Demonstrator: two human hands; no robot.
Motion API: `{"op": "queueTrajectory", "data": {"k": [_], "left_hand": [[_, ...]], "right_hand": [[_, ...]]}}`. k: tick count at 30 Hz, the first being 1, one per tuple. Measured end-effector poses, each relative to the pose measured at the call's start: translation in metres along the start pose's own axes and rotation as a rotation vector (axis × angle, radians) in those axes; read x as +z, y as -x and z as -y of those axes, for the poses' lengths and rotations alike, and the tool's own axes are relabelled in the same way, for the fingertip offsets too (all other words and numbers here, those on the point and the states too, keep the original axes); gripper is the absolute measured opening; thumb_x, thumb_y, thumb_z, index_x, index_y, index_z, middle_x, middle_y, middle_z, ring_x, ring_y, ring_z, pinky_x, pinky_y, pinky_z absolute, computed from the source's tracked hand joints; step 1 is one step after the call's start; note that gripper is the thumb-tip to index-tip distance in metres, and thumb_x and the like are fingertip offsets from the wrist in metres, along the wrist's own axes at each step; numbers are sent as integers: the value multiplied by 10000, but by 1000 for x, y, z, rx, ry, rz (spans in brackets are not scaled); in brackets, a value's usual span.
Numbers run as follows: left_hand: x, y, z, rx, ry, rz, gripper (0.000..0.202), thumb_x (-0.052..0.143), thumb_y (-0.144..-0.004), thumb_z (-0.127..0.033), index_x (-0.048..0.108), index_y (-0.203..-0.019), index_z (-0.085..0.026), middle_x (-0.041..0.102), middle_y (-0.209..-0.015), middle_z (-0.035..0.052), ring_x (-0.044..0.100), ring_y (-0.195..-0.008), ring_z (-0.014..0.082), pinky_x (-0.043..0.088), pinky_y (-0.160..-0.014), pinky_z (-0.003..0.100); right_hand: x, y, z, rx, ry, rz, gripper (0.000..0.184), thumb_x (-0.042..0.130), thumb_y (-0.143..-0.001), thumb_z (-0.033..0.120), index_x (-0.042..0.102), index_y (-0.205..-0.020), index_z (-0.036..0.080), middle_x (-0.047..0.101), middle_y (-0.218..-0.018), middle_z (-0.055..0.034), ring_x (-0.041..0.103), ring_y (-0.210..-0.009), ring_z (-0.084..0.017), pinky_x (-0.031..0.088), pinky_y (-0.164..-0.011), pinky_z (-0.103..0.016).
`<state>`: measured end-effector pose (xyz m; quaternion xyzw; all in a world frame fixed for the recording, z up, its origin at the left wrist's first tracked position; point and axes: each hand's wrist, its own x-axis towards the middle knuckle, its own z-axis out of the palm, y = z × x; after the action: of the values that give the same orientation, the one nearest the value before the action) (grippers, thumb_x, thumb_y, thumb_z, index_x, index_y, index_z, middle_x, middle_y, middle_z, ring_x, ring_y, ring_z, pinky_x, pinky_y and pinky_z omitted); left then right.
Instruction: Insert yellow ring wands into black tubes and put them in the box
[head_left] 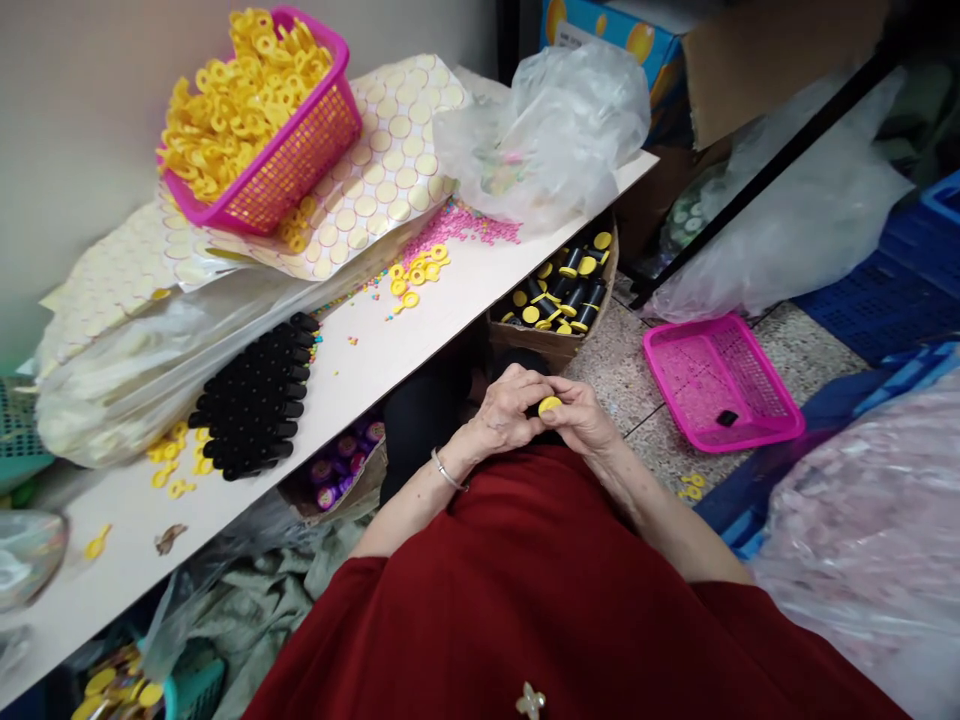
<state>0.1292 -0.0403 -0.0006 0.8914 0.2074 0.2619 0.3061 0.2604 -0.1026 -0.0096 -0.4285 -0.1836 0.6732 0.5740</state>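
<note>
My left hand (512,408) and my right hand (583,415) meet in front of my red top, both closed around one small black tube with a yellow cap (549,405). The round yellow cap shows between the fingers; most of the black body is hidden. Just beyond my hands, a cardboard box (551,345) holds many similar black tubes (574,298) with yellow ends. On the narrow table to the left, a block of black tubes (251,400) lies packed side by side. Loose yellow ring-ended pieces (421,270) lie near pink beads (469,225).
A pink basket (281,165) heaped with yellow pieces stands on sticker sheets (390,150). Another pink basket (720,385), with one small black piece inside, is on the floor at right. Plastic bags (577,110) and a box of purple items (349,465) are nearby.
</note>
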Motion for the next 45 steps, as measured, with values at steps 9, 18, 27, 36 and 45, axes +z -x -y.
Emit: {"op": "queueTrajectory", "data": {"k": [9,18,27,36,45], "left_hand": [[-1,12,5,-62,26,-9,135,607,-757,-272,671,-847,-194,633,-877,53,490,-859,186,431,-812,364],[5,14,8,-85,68,-118,151,593,-797,-317,657,-781,-181,633,-790,57,489,-820,178,438,-764,345],[0,16,13,-109,34,-192,181,578,-799,-332,667,-735,-188,614,-718,48,479,-782,172,425,-769,337],[-18,5,43,-232,-98,-331,748,753,-589,-563,551,-1211,-200,535,-1216,129,461,-1118,283,444,-925,469],[-38,60,67,-305,-231,-503,187,680,-754,-325,654,-862,-174,661,-905,78,588,-857,190,517,-758,343]], "right_hand": [[1,-2,-5,115,13,94,493,839,-437,241,660,-894,195,622,-759,7,552,-651,-108,480,-545,-209],[5,-7,-21,37,23,-12,337,820,-498,302,662,-769,179,578,-639,31,480,-548,-79,410,-488,-201],[10,-23,-12,86,117,172,420,831,-495,274,695,-880,175,646,-766,-8,557,-651,-116,461,-561,-228],[-11,-108,34,-255,196,-277,443,794,-520,396,622,-875,194,613,-755,15,584,-676,-131,521,-631,-306],[-100,-230,127,-297,1103,-947,301,738,-480,382,593,-676,206,607,-704,-85,603,-823,-312,455,-730,-473]]}}
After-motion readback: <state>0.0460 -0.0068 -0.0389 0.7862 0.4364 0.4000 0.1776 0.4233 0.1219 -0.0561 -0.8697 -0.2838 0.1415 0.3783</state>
